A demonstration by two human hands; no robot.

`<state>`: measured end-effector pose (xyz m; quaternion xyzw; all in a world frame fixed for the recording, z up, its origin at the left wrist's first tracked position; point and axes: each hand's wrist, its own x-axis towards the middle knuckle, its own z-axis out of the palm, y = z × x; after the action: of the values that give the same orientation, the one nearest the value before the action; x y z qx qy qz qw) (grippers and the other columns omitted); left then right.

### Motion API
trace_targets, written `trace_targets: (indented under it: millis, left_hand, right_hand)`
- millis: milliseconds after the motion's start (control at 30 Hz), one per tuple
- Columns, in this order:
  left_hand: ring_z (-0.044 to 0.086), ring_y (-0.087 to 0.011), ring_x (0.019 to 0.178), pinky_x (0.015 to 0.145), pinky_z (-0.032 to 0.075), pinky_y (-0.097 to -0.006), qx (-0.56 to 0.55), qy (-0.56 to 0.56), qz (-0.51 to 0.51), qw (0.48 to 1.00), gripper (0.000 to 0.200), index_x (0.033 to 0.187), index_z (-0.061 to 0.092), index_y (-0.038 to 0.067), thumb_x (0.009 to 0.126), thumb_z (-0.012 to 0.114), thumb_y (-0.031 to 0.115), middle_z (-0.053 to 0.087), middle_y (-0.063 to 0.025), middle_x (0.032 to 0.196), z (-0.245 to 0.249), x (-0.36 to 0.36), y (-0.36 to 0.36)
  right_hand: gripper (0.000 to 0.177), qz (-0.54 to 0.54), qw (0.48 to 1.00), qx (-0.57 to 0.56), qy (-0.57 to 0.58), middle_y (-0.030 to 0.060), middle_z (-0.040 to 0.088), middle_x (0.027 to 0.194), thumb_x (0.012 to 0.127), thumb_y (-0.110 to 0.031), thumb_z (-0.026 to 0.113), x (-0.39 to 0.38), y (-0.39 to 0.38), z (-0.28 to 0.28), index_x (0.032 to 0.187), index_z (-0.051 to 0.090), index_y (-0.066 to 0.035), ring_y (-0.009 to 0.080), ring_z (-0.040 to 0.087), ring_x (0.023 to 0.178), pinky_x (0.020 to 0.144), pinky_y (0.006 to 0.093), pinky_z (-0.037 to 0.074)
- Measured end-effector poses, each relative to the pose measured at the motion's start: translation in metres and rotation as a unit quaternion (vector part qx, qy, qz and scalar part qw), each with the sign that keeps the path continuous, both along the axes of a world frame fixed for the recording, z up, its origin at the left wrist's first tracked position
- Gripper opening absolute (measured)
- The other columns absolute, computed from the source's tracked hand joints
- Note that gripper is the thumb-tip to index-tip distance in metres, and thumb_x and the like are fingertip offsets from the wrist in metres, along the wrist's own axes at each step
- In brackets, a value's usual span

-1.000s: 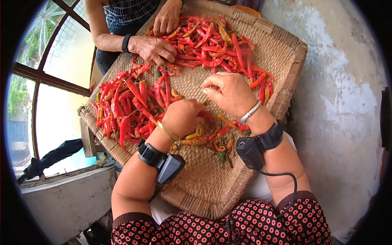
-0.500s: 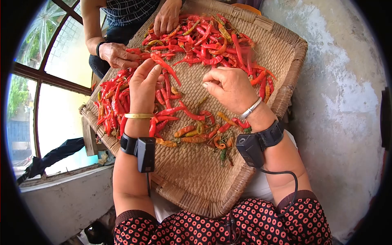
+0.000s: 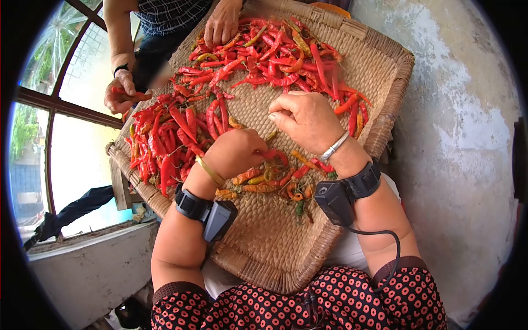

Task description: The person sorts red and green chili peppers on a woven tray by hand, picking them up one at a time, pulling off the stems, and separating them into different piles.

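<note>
My left hand [image 3: 236,155] is closed, its fingertips curled on a red chili pepper [image 3: 276,156] near the middle of the woven tray [image 3: 264,225]. Part of that pepper is hidden by the fingers. To its right, my right hand [image 3: 309,120] hovers over the tray, thumb and fingers pinched together; what lies between them, if anything, is hidden. Just below both hands lies a small group of orange, yellowish and green peppers [image 3: 261,188]. A heap of red chili peppers [image 3: 165,137] covers the tray's left side, beside my left wrist.
Another heap of red peppers [image 3: 275,52] lies at the far side. Across the tray, a person's hand [image 3: 223,25] rests at that heap, while their other hand [image 3: 121,93] holds a red pepper beyond the left edge. A folded black umbrella [image 3: 77,212] leans by the window.
My left hand has left the heap and come down and right to the middle, closing on a pepper. My right hand barely moved. The other person's hand went left with a pepper.
</note>
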<state>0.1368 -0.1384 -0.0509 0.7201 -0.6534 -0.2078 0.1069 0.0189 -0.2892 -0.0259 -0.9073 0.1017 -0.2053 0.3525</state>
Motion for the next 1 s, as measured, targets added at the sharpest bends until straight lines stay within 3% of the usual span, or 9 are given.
trace_targets:
  millis: [100, 167, 200, 267, 500, 733, 833, 900, 1000]
  left_hand:
    - [0.058, -0.0164, 0.067, 0.063, 0.046, -0.0269, -0.060, 0.190, 0.108, 0.974, 0.015, 0.085, 0.062, 0.000, 0.072, 0.067, 0.006, 0.062, -0.0077, 0.078, 0.015, 0.014, 0.001]
    - [0.057, -0.0129, 0.063, 0.061, 0.046, -0.0248, -0.207, 0.307, 0.275, 0.887, 0.015, 0.085, 0.062, -0.001, 0.074, 0.067, 0.007, 0.062, -0.0065, 0.079, 0.008, 0.019, -0.002]
    - [0.057, -0.0129, 0.063, 0.061, 0.046, -0.0248, -0.206, 0.307, 0.276, 0.887, 0.015, 0.085, 0.062, -0.001, 0.074, 0.067, 0.007, 0.062, -0.0065, 0.079, 0.008, 0.022, -0.004]
    - [0.057, -0.0149, 0.065, 0.062, 0.046, -0.0261, -0.313, 0.050, 0.372, 0.872, 0.017, 0.086, 0.062, 0.000, 0.072, 0.067, 0.007, 0.060, -0.0077, 0.077, 0.011, 0.024, -0.006]
    - [0.058, -0.0283, 0.072, 0.062, 0.048, -0.0384, -0.084, 0.021, 0.012, 0.996, 0.014, 0.080, 0.062, 0.009, 0.070, 0.064, 0.017, 0.055, -0.0093, 0.081, -0.009, -0.016, -0.009]
    - [0.058, -0.0269, 0.070, 0.061, 0.048, -0.0370, -0.046, -0.072, 0.014, 0.996, 0.018, 0.083, 0.063, 0.010, 0.067, 0.063, 0.018, 0.055, -0.0073, 0.080, -0.021, -0.025, -0.011]
    - [0.058, -0.0267, 0.067, 0.059, 0.047, -0.0357, -0.078, -0.020, 0.004, 0.997, 0.015, 0.080, 0.062, 0.007, 0.068, 0.064, 0.014, 0.056, -0.0082, 0.076, -0.012, -0.015, -0.010]
    - [0.058, -0.0239, 0.065, 0.057, 0.046, -0.0343, -0.136, 0.134, 0.033, 0.981, 0.012, 0.078, 0.060, 0.004, 0.068, 0.064, 0.009, 0.058, -0.0097, 0.073, 0.004, -0.005, -0.007]
    - [0.061, -0.0243, 0.072, 0.064, 0.048, -0.0350, -0.026, 0.217, 0.128, 0.967, 0.010, 0.079, 0.061, 0.003, 0.073, 0.061, 0.011, 0.063, -0.0107, 0.081, 0.024, 0.004, -0.003]
  right_hand:
    - [0.012, -0.002, 1.000, 0.004, -0.007, 0.0128, 0.060, 0.072, 0.075, -0.014, 0.062, 0.000, 0.000, -0.001, 0.081, 0.062, -0.003, 0.0267, 0.060, 0.067, 0.061, 0.0339, 0.047]
    - [0.012, -0.002, 1.000, 0.013, -0.010, 0.0128, 0.060, 0.072, 0.075, -0.013, 0.062, 0.000, -0.001, 0.000, 0.081, 0.062, -0.003, 0.0265, 0.060, 0.067, 0.061, 0.0337, 0.047]
    - [0.012, -0.007, 1.000, 0.013, -0.018, 0.0128, 0.060, 0.073, 0.075, -0.013, 0.062, 0.000, -0.001, 0.001, 0.081, 0.062, -0.003, 0.0263, 0.060, 0.067, 0.061, 0.0336, 0.047]
    - [0.012, -0.011, 1.000, 0.014, -0.026, 0.0128, 0.060, 0.073, 0.075, -0.013, 0.062, -0.001, 0.000, 0.002, 0.081, 0.062, -0.003, 0.0261, 0.060, 0.067, 0.061, 0.0335, 0.047]
    - [0.013, -0.010, 1.000, 0.011, -0.017, 0.0127, 0.061, 0.073, 0.075, -0.014, 0.062, 0.001, 0.000, 0.000, 0.080, 0.062, -0.002, 0.0261, 0.061, 0.068, 0.062, 0.0329, 0.047]
    - [0.014, -0.015, 0.999, 0.011, -0.027, 0.0147, 0.061, 0.071, 0.074, -0.019, 0.060, 0.004, 0.001, -0.002, 0.074, 0.063, -0.005, 0.0314, 0.060, 0.069, 0.064, 0.0407, 0.048]
    - [0.014, -0.020, 0.999, 0.015, -0.040, 0.0149, 0.061, 0.070, 0.074, -0.019, 0.060, 0.003, 0.001, -0.003, 0.074, 0.063, -0.006, 0.0315, 0.060, 0.068, 0.063, 0.0412, 0.048]
    - [0.013, -0.027, 0.999, 0.015, -0.036, 0.0150, 0.061, 0.070, 0.075, -0.019, 0.060, 0.002, -0.001, -0.001, 0.074, 0.063, -0.006, 0.0317, 0.060, 0.068, 0.062, 0.0413, 0.048]
    - [0.014, -0.033, 0.999, 0.017, -0.033, 0.0150, 0.061, 0.069, 0.074, -0.020, 0.060, 0.003, -0.001, 0.000, 0.074, 0.063, -0.006, 0.0320, 0.060, 0.068, 0.063, 0.0412, 0.048]
